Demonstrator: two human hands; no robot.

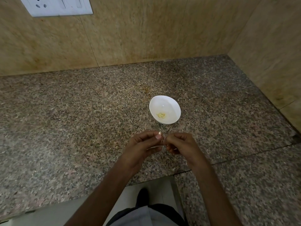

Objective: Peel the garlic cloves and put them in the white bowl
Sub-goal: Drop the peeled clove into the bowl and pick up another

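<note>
Hands together, frame centre-low: left hand [143,147], right hand [182,145] both pinching clove [162,139], mostly hidden. Bowl [162,101] just above, peeled cloves [161,115] inside. Risk: fingertip slip, clove drops onto desk [81,119], short of bowl.

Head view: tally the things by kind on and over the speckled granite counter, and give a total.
Round white bowl: 1
Pale yellow heap of peeled garlic in the bowl: 1 (cloves too small to count apart)
Garlic clove pinched between both hands: 1
Hands: 2, left hand, right hand
White wall socket plate: 1
Total: 6
</note>
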